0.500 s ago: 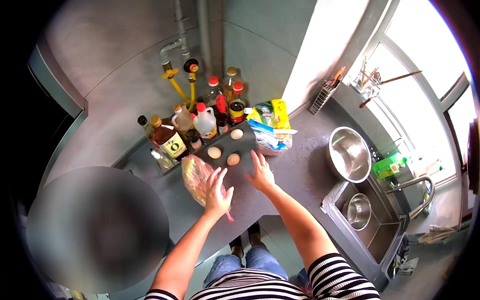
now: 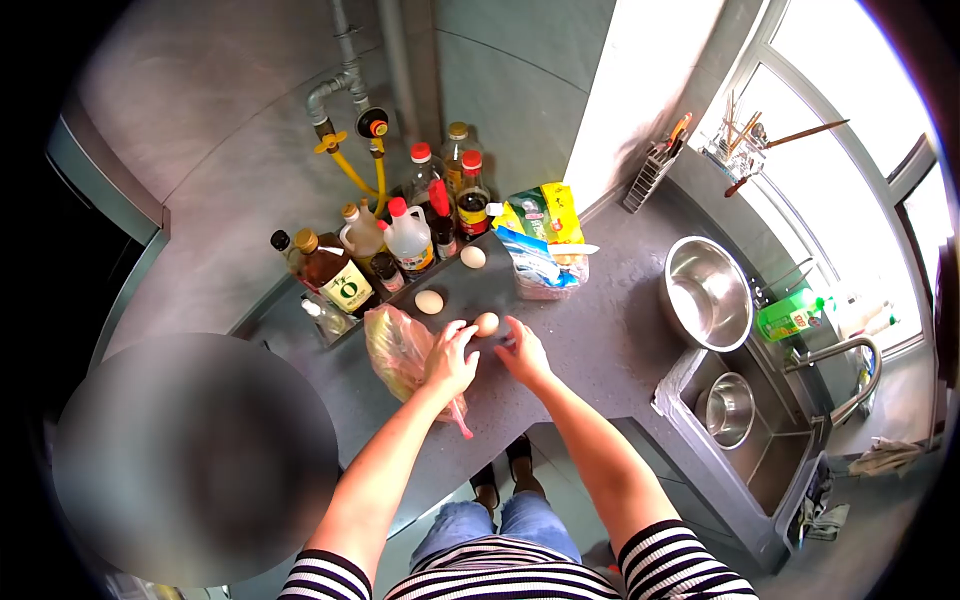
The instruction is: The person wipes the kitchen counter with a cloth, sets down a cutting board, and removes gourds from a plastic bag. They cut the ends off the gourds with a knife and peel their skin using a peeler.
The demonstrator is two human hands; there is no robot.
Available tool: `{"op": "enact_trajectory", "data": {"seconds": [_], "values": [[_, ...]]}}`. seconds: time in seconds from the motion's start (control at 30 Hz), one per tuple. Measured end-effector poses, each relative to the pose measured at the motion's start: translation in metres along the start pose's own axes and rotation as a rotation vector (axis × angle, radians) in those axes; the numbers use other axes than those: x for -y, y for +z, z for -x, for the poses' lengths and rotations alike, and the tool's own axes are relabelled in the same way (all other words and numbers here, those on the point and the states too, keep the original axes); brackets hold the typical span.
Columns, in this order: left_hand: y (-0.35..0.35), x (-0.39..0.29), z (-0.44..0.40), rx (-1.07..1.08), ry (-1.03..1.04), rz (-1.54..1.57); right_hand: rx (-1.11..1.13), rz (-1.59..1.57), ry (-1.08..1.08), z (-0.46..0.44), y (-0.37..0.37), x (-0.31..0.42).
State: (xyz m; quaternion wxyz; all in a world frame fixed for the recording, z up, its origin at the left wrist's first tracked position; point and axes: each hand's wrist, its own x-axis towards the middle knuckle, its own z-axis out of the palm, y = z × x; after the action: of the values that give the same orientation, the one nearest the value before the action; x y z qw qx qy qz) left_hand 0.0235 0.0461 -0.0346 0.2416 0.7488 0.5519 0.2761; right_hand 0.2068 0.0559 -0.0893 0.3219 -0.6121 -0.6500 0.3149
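Note:
A brown egg (image 2: 487, 324) lies on the grey counter between my two hands. My left hand (image 2: 452, 358) reaches in from its left, fingers stretched forward, with the fingertips at the egg's side and seemingly touching it. On the other side, my right hand (image 2: 524, 354) is open with bent fingers, close to the egg; I cannot tell whether they touch. Farther back rest a second egg (image 2: 429, 302) and a paler egg (image 2: 473, 257). Beside my left wrist sits a pinkish plastic bag (image 2: 388, 345) with something pale green and yellow inside.
Several bottles, including an oil bottle (image 2: 340, 275), line the back wall. A yellow-green packet (image 2: 548, 215) and a blue-white bag (image 2: 535, 262) stand at the back. To the right are a steel bowl (image 2: 737, 300) and a sink (image 2: 780, 475) holding a smaller bowl (image 2: 728, 410).
My hands have closed in around the nearest egg, the left moving right and forward. That egg has shifted right and slightly toward me. The other two eggs stay in place on the counter.

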Motion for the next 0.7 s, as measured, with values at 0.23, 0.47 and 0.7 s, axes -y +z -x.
{"op": "enact_trajectory", "data": {"seconds": [0.23, 0.47, 0.7], "values": [[0.006, -0.003, -0.003, 0.126, 0.013, 0.108, -0.043, -0.101, 0.093, 0.009, 0.006, -0.006], [0.021, 0.002, 0.000, 0.279, -0.072, -0.018, 0.178, -0.866, 0.567, 0.005, 0.009, -0.019], [0.031, 0.011, -0.001, 0.227, -0.090, -0.064, 0.207, -1.009, 0.540, 0.004, -0.006, 0.014]]}}
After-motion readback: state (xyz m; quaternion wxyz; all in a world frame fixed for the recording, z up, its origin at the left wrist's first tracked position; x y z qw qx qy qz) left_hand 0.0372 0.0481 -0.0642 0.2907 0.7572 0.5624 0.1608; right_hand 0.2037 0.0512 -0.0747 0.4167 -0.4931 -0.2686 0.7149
